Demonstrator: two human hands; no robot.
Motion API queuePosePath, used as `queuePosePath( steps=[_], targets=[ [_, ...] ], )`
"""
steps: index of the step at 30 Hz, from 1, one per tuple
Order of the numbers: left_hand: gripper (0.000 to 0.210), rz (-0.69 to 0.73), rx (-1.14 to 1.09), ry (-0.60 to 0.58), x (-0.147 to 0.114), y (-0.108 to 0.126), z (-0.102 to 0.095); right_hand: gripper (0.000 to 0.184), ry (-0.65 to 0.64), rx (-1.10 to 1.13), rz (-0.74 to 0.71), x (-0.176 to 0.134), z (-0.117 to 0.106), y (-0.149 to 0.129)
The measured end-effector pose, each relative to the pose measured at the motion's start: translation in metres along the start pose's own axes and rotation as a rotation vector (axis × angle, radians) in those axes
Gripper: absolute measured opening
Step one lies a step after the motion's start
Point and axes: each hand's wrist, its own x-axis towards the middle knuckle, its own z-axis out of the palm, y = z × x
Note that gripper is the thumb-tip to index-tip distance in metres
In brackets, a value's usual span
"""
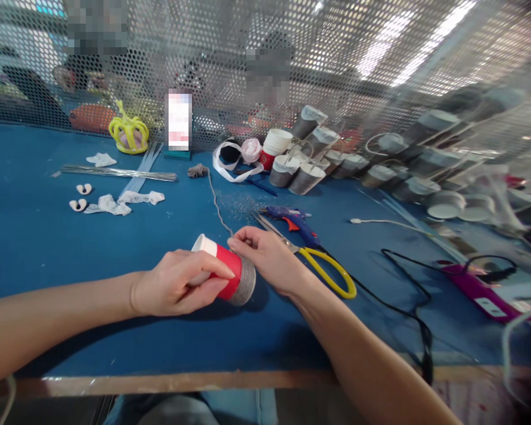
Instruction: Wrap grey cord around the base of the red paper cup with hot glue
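Observation:
A red and white paper cup lies tilted on its side just above the blue table, its white mouth toward the upper left. Grey yarn is wound in close rows around its base end. My left hand is closed around the cup. With thumb and forefinger together, my right hand pinches the yarn beside the wound rows. From there a loose strand runs back to a small grey yarn bundle. Yellow-handled scissors lie just right of my right hand, partly under it.
A blue glue gun lies beyond the scissors, its black cord trailing right toward a purple power strip. Grey-wrapped cups and stacked paper cups stand farther back. Left are metal wires, white scraps and a phone.

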Motion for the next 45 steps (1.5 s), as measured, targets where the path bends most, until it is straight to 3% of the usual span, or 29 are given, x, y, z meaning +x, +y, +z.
queuePosePath(
  steps=[14,25,34,39,43,45],
  targets=[
    [0.010,-0.110,-0.036,0.042,0.001,0.001,-0.002,0.025,-0.064,0.115,0.100,0.001,0.004,0.005],
    [0.011,-0.411,-0.277,0.081,0.000,0.001,0.002,0.021,-0.061,0.198,0.158,0.006,0.007,0.008],
    [0.010,-0.565,-0.497,0.134,0.002,0.001,0.005,0.020,-0.048,0.249,0.191,0.007,0.009,0.004],
    [0.012,-0.515,-0.400,0.113,0.000,0.000,0.004,0.028,-0.018,0.253,0.187,0.009,0.007,0.006],
    [0.014,-0.389,-0.214,0.086,-0.002,-0.004,0.004,0.037,0.046,0.247,0.154,0.010,-0.010,0.004],
    [0.015,-0.366,-0.131,0.104,-0.003,-0.008,0.006,0.044,0.015,0.259,0.154,0.007,-0.018,0.000]
  ],
)
